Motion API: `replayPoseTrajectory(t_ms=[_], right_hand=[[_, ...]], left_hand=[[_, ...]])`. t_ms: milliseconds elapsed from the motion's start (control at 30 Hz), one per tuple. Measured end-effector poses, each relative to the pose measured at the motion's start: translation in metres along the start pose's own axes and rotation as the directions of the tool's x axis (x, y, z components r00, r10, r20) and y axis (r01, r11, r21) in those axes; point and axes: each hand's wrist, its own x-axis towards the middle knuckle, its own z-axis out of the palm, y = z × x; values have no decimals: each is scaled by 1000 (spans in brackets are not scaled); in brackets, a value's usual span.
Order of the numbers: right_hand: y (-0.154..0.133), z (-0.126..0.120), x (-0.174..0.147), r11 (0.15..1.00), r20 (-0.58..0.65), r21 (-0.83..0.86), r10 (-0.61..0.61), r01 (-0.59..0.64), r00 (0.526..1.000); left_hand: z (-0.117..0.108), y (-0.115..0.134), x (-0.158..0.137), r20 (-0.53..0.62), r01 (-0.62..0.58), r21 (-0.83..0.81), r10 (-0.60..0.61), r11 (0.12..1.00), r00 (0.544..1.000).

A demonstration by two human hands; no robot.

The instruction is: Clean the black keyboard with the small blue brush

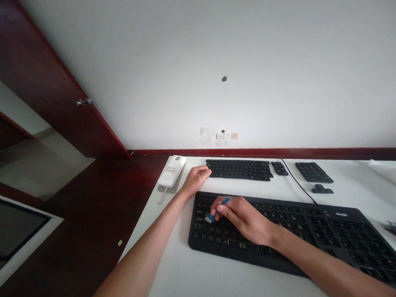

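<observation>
My right hand (244,218) is closed round a small blue brush (211,217). Its pale bristles point down onto the left end of a black keyboard (315,234), whose keycaps are off so that the sockets show. Curled into a loose fist, my left hand (198,178) rests just beyond the keyboard's far left corner. Its knuckles are beside the left end of a block of black keycaps (238,169) laid out in rows; nothing shows in its fingers.
Smaller keycap groups (313,172) lie at the back right, beside the keyboard's cable (296,181). A white fan-like device with a strap (172,171) stands at the left edge of the white table (179,274). Dark items (394,229) lie at the right; a wall with sockets (227,136) rises behind.
</observation>
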Motion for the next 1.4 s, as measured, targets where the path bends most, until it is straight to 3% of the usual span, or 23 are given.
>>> replayPoseTrajectory(t_ms=[133, 233, 367, 500, 633, 900, 1267, 1400], right_hand=[[0, 0, 0, 999, -60, 43, 19, -16, 998], [-1, 0, 0, 1000, 3, -2, 1, -1, 1000], [-2, 0, 1, 999, -36, 48, 6, -4, 999], [-2, 0, 0, 1000, 28, 12, -8, 8, 1000], [0, 0, 0, 999, -56, 41, 24, -22, 998], [2, 1, -1, 999, -63, 28, 22, -21, 998], [-3, 0, 0, 998, 36, 58, -9, 7, 999], [-2, 0, 0, 995, 1, 99, -6, 6, 1000]], left_hand=[[0, 0, 0, -4, 0, 8, 0, 1000, 1000], [0, -1, 1, 4, -9, 14, 9, 1000, 1000], [-1, -3, 1, 7, -15, 27, 15, 1000, 1000], [0, -3, 1, 1, -10, 29, 10, 1000, 1000], [0, -2, 1, -3, -8, 28, 8, 1000, 1000], [0, -2, 0, -3, -16, 12, 16, 1000, 1000], [0, -2, 0, 17, -24, 9, 24, 1000, 1000], [-1, -3, 1, 12, -32, 17, 32, 999, 999]])
